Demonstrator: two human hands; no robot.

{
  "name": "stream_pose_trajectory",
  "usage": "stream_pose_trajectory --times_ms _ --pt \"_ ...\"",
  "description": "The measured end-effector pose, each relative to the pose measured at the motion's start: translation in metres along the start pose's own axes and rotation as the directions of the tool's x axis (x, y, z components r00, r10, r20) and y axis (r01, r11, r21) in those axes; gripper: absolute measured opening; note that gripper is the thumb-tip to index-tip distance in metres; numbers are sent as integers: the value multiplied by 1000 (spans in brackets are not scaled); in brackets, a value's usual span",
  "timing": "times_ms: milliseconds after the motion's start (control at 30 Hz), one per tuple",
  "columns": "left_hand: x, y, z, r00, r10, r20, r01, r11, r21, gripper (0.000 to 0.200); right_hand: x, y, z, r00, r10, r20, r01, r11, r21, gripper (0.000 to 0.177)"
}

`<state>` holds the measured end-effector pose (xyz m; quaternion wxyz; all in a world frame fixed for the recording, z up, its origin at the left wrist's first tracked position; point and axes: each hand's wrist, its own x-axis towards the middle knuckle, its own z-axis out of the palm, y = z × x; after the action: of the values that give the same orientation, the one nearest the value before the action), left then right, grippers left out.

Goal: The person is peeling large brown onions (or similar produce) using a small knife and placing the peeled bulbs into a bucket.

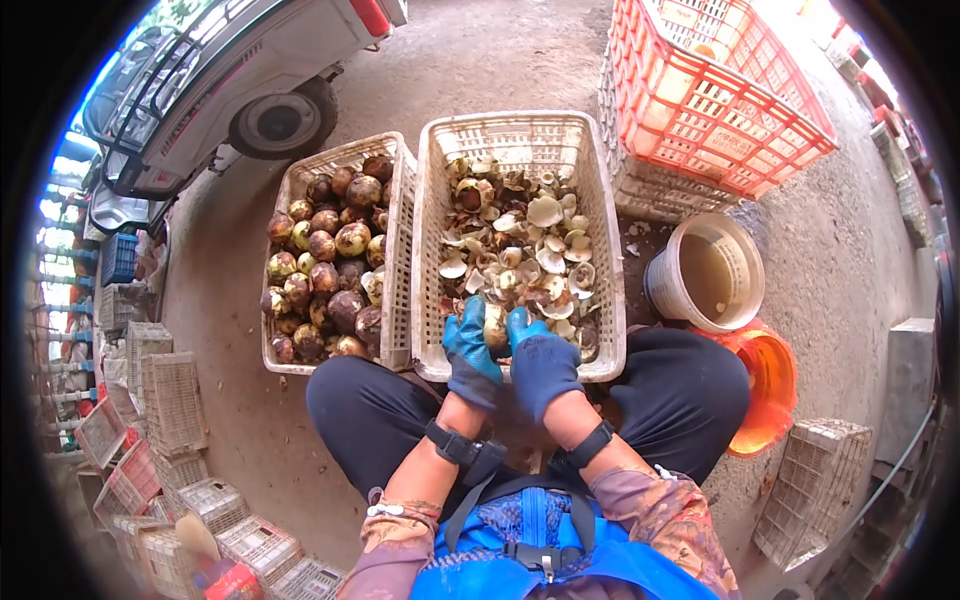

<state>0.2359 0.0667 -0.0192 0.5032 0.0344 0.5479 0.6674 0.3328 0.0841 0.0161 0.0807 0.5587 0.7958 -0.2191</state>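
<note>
My left hand (471,352), in a blue glove, is closed around a round brown-and-green fruit (495,329) at the near end of the white crate (434,300). My right hand (541,362), also gloved, is curled close against the fruit's right side, thumb pointing up. Whatever lies inside its fingers is hidden. Beneath and beyond both hands, the crate holds many pale, cup-like shell pieces (545,211) and some brown ones. A second white crate (399,245) on the left is full of whole round fruits (322,246), brown, purplish and green.
Stacked red crates (720,120) stand at the far right. Nearer are a tub of brownish liquid (745,275) and an orange basket (775,385). A parked vehicle (215,95) is at upper left. Several empty crates (173,400) line the left side; another crate (815,490) sits lower right.
</note>
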Motion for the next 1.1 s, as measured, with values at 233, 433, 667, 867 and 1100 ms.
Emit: stream_pose_trajectory --times_ms 233,433,667,867,1100 --pt "26 -27 -28 990 -136 23 137 981 -135 27 11 26 30 997 -64 -44 77 878 473 47" --pt "27 -15 -32 960 -227 164 256 949 -186 36 11 31 30 986 -108 -129 159 849 504 54" --pt "14 -5 -19 976 -173 131 176 984 -7 31 -2 18 13 997 -71 -26 71 997 -14 74" --pt "8 -4 -16 986 -141 88 140 990 17 26 11 23 9 996 -94 2 94 992 -80 79" --pt "13 -7 -24 940 -218 262 254 961 -111 34 31 49 27 999 54 6 -54 988 142 66"
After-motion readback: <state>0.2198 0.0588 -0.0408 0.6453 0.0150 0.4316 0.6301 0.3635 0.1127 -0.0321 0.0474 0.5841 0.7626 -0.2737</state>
